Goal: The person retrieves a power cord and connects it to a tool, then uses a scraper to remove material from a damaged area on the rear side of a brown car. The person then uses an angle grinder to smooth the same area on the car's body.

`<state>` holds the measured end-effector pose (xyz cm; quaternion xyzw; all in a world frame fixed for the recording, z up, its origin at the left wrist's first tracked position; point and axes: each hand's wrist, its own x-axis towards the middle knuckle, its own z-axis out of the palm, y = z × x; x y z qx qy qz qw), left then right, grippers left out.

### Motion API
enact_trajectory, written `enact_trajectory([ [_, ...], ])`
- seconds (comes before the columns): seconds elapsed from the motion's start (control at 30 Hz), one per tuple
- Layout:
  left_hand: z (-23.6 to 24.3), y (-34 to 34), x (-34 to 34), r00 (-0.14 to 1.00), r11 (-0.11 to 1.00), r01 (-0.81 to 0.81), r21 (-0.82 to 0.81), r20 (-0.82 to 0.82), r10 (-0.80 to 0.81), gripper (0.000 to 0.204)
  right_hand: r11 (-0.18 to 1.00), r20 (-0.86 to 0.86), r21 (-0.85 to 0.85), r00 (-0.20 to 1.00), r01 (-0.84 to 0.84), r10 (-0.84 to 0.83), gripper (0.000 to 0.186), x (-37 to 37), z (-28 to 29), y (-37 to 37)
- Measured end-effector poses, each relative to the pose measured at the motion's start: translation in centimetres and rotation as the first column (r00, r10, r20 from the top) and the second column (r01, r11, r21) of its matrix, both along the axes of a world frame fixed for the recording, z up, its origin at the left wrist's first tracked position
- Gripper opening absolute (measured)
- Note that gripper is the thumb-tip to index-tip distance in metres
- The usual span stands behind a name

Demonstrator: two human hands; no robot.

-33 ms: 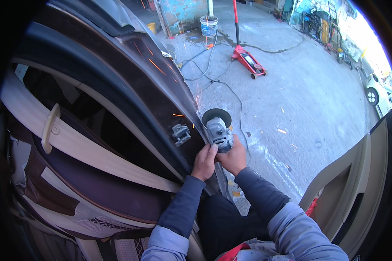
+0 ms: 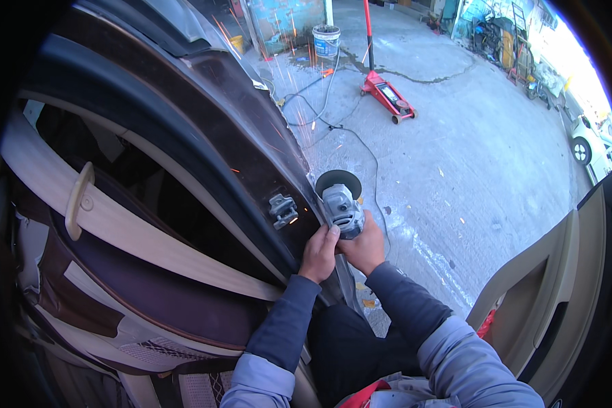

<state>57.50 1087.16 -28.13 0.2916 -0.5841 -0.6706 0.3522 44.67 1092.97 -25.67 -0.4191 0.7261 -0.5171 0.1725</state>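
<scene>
While sparks are flying up the picture, a big dark car body [image 2: 204,122] is filling the left side, and its door frame is curving down toward the person. Pale tan trim strips [image 2: 136,231] are running across the inside of the car. A grey concrete floor [image 2: 469,177] is spreading out on the right, and a tan car door [image 2: 551,285] is standing open at the right edge. Far off on the floor, a red floor jack [image 2: 387,95] is sitting near a white bucket [image 2: 326,41], and a black cord [image 2: 360,143] is snaking across the floor toward the hands.

Both arms in blue sleeves are reaching up from the bottom. The left hand [image 2: 318,253] is curling its fingers around the side of a grey grinder [image 2: 342,207]. The right hand [image 2: 366,246] is wrapping closed around the back of the grinder. The grinder's round dark disc is pressing against the edge of the door frame, just beside a small metal latch [image 2: 283,209].
</scene>
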Motion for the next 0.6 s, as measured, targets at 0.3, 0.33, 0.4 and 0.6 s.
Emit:
enact_trajectory([
  [0.3, 0.09, 0.11, -0.09, 1.000, 1.000, 0.004, 0.015, -0.015, -0.004, 0.043, 0.997, 0.007, 0.075, 1.000, 0.028, -0.029, 0.053, 0.15, 0.30, 0.11],
  [0.33, 0.02, 0.08, -0.06, 1.000, 1.000, -0.004, 0.008, -0.004, 0.004, 0.043, 0.998, -0.007, 0.064, 1.000, 0.023, -0.023, 0.054, 0.18, 0.30, 0.09],
  [0.4, -0.08, 0.01, 0.01, 1.000, 1.000, -0.010, 0.020, -0.002, 0.010, 0.043, 0.999, 0.014, 0.041, 1.000, 0.006, -0.006, 0.054, 0.22, 0.36, 0.04],
  [0.6, -0.31, -0.07, 0.00, 1.000, 1.000, 0.002, 0.009, -0.002, -0.002, 0.043, 0.998, -0.002, 0.055, 0.999, 0.035, -0.035, 0.053, 0.39, 0.81, 0.09],
])
